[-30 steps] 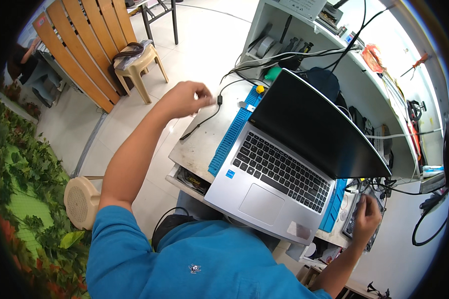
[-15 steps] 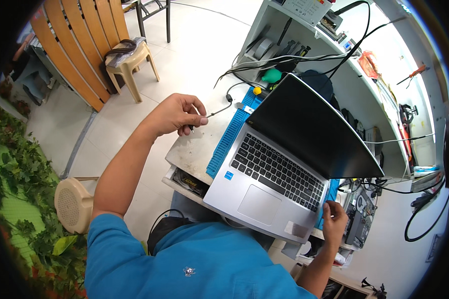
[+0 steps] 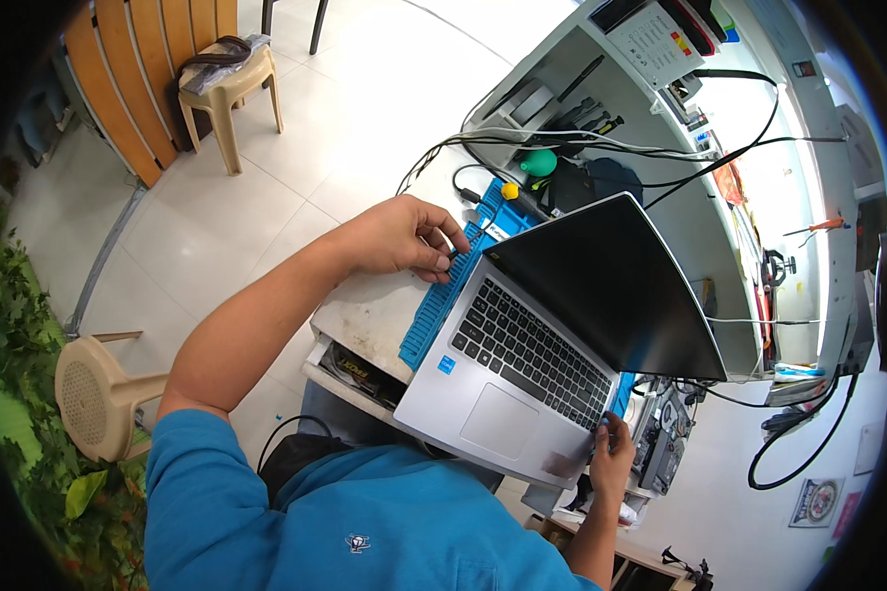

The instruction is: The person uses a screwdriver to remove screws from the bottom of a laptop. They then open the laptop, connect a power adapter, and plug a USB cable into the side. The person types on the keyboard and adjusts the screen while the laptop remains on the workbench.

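An open silver laptop (image 3: 501,422) with a dark screen lies tilted across the workbench (image 3: 362,320), partly on a blue repair mat (image 3: 426,330). My left hand (image 3: 414,241) is closed in a pinch on a thin black charger cable (image 3: 470,196), beside the laptop's left edge near the hinge. The plug end is mostly hidden by my fingers, and I cannot tell whether it touches the laptop. At the laptop's right front edge, my right hand (image 3: 611,455) has its curled fingers and thumb against the side.
Behind the screen are a green air blower (image 3: 539,163), a yellow-tipped tool (image 3: 511,191) and loose cables (image 3: 650,150). Opened laptop parts (image 3: 668,433) lie to the right. A partly open drawer (image 3: 365,369) is below the bench, and beige stools (image 3: 229,94) stand on the left.
My left hand has moved right with the charger cable, from beyond the bench's left side to the laptop's left edge. My right hand has come against the laptop's right edge. The view has shifted.
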Demonstrator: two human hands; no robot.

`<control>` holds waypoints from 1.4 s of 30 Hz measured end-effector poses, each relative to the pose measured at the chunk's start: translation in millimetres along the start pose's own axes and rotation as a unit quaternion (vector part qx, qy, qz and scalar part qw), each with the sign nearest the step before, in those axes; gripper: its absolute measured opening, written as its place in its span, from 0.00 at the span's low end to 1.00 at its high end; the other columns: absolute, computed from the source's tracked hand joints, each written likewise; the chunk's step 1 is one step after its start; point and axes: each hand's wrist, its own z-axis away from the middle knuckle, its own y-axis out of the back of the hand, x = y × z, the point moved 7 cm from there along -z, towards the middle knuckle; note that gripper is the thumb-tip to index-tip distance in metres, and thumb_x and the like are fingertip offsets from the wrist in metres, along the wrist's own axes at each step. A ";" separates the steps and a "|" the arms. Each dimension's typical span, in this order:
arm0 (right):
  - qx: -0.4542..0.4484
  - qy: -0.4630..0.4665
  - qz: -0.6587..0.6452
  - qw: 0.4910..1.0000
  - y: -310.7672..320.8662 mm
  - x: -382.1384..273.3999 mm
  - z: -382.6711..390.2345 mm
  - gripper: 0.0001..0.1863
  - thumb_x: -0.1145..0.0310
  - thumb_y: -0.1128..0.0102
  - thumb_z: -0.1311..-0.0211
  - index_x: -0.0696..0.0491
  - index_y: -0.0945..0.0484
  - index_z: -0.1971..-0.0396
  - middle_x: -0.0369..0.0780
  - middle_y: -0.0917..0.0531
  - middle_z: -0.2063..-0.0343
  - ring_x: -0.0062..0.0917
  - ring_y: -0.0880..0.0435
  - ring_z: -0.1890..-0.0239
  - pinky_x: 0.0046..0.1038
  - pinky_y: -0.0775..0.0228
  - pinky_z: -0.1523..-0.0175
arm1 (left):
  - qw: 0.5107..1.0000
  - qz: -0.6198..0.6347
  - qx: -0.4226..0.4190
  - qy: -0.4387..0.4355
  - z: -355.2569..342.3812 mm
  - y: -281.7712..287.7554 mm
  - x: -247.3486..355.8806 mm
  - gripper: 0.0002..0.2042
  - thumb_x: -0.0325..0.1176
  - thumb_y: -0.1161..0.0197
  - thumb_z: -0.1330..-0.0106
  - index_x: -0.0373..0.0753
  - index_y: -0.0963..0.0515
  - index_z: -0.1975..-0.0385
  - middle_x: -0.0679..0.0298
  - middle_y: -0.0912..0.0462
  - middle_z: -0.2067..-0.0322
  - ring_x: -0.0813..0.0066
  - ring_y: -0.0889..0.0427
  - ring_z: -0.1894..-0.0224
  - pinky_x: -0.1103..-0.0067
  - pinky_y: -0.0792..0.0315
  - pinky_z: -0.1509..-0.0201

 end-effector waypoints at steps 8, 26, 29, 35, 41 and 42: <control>0.047 0.003 0.071 0.996 -6.1 -1.4 6.0 0.16 0.71 0.41 0.19 0.59 0.16 0.39 0.40 0.10 0.55 0.22 0.16 0.59 0.29 0.23 0.51 | 0.976 -0.208 0.023 -0.062 -9.1 0.6 11.6 0.16 0.20 0.28 0.32 0.40 0.08 0.46 0.58 0.07 0.55 0.69 0.07 0.53 0.74 0.14 0.44; 0.071 0.027 0.102 0.992 -6.7 -1.7 4.9 0.16 0.73 0.44 0.20 0.62 0.15 0.41 0.48 0.09 0.51 0.33 0.10 0.53 0.35 0.21 0.42 | 0.950 -0.283 -0.032 -0.130 -22.3 1.0 20.8 0.14 0.27 0.23 0.33 0.44 0.07 0.48 0.56 0.05 0.59 0.64 0.07 0.55 0.71 0.16 0.46; 0.078 0.027 0.105 0.991 -6.8 -5.8 5.5 0.15 0.73 0.44 0.20 0.62 0.15 0.42 0.48 0.09 0.52 0.32 0.11 0.53 0.34 0.21 0.43 | 0.952 -0.279 -0.026 -0.124 -23.7 0.2 19.6 0.14 0.26 0.24 0.32 0.44 0.07 0.48 0.56 0.05 0.60 0.64 0.07 0.55 0.71 0.16 0.46; 0.084 0.013 0.101 0.991 -8.9 -12.1 6.6 0.15 0.73 0.44 0.19 0.62 0.15 0.43 0.48 0.09 0.55 0.31 0.12 0.55 0.34 0.22 0.45 | 0.952 -0.280 -0.013 -0.122 -24.8 -0.8 19.0 0.14 0.26 0.24 0.32 0.45 0.07 0.48 0.56 0.05 0.59 0.63 0.07 0.57 0.71 0.17 0.46; 0.095 0.023 0.088 0.991 -8.7 -7.4 7.8 0.15 0.74 0.44 0.19 0.63 0.15 0.44 0.48 0.09 0.56 0.31 0.12 0.56 0.34 0.21 0.46 | 0.948 -0.299 -0.011 -0.108 -24.5 -2.3 24.6 0.14 0.28 0.24 0.32 0.46 0.07 0.48 0.59 0.04 0.59 0.66 0.07 0.56 0.71 0.17 0.48; 0.090 0.011 0.089 0.992 -8.3 -3.6 7.2 0.14 0.73 0.44 0.19 0.63 0.15 0.44 0.47 0.09 0.55 0.29 0.12 0.55 0.32 0.22 0.45 | 0.942 -0.317 -0.010 -0.112 -24.2 -3.5 25.9 0.15 0.28 0.24 0.32 0.47 0.09 0.46 0.60 0.05 0.59 0.66 0.07 0.56 0.70 0.17 0.48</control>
